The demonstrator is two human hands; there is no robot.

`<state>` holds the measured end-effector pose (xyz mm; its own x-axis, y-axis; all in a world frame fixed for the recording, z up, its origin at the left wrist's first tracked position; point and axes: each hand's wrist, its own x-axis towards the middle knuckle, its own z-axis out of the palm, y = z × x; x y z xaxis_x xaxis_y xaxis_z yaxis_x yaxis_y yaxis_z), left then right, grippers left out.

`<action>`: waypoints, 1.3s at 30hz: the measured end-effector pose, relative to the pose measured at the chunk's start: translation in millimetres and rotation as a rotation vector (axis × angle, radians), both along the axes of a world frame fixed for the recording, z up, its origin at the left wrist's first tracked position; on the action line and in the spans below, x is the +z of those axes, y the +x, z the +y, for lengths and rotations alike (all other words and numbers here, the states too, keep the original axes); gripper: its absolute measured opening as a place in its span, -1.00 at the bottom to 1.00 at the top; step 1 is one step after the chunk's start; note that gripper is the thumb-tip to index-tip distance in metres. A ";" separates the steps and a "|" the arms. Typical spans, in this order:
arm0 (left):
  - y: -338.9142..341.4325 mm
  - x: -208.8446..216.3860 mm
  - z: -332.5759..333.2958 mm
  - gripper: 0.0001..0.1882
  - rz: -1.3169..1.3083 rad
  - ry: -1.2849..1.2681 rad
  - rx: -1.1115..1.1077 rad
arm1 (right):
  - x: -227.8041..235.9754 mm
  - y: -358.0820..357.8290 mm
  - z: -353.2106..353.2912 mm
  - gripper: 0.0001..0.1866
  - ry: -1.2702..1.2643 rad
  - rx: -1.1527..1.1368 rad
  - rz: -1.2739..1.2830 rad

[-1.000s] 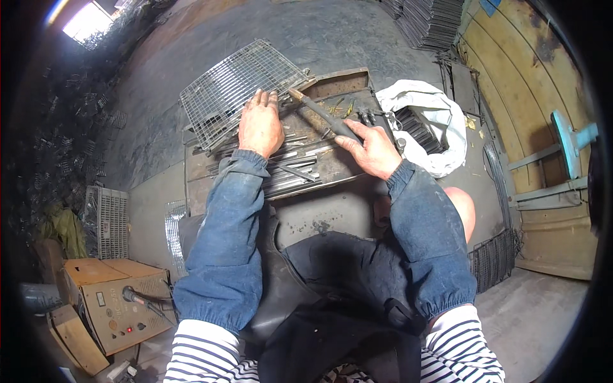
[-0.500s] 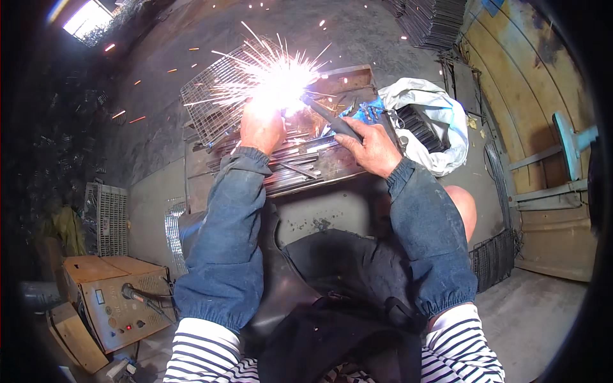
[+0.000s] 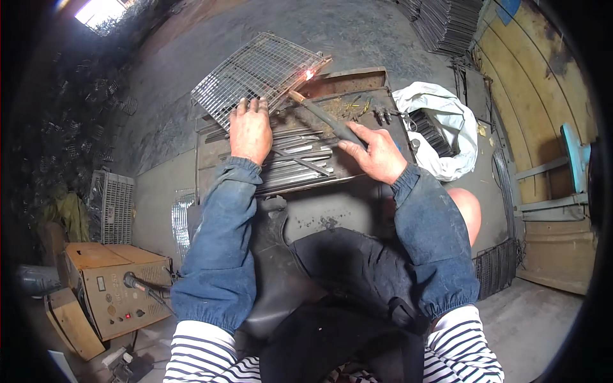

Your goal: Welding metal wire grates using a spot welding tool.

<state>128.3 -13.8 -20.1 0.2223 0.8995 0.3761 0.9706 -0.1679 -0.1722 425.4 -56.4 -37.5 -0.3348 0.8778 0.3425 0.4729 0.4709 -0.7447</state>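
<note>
Head view, right hand point(image 3: 382, 157) gripping torch point(image 3: 326, 119), left hand point(image 3: 251, 133) on grid point(image 3: 263, 67), grasp unclear, sack point(image 3: 467, 131)

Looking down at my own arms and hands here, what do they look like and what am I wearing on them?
The left grip and right grip are bare hands without gloves. Blue cloth sleeve covers start at both wrists, gathered at each end and marked with pale scuffs. Beyond them are white sleeves with dark stripes.
</note>
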 end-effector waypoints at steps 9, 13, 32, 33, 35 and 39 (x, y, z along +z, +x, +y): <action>2.2 -5.8 -0.8 -0.42 0.026 -0.011 0.039 | -6.0 -15.2 11.5 -0.49 -0.072 -0.019 0.021; 0.2 -8.1 0.2 -0.48 0.018 0.016 0.011 | -5.4 -16.1 11.0 -0.51 -0.074 0.021 0.085; -4.9 -4.6 -1.6 -0.57 -0.029 -0.004 0.019 | 0.6 -18.2 5.5 -0.50 -0.075 -0.012 0.037; -11.2 -2.7 -1.4 -0.53 -0.048 -0.031 -0.003 | 0.6 -18.9 4.2 -0.50 -0.074 -0.005 0.037; -1.6 20.8 -12.6 -0.45 -0.358 -0.136 -0.005 | -2.8 -9.5 1.1 -0.48 -0.072 -0.054 0.005; -10.5 21.9 -37.7 -0.39 -0.142 -0.069 0.055 | 6.5 -10.4 -7.3 -0.48 -0.045 0.017 0.035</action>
<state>117.8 -51.5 1.9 0.1209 0.9335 0.3375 0.9925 -0.1204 -0.0225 415.0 -63.8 -31.1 -0.3384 0.8871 0.3141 0.4387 0.4440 -0.7813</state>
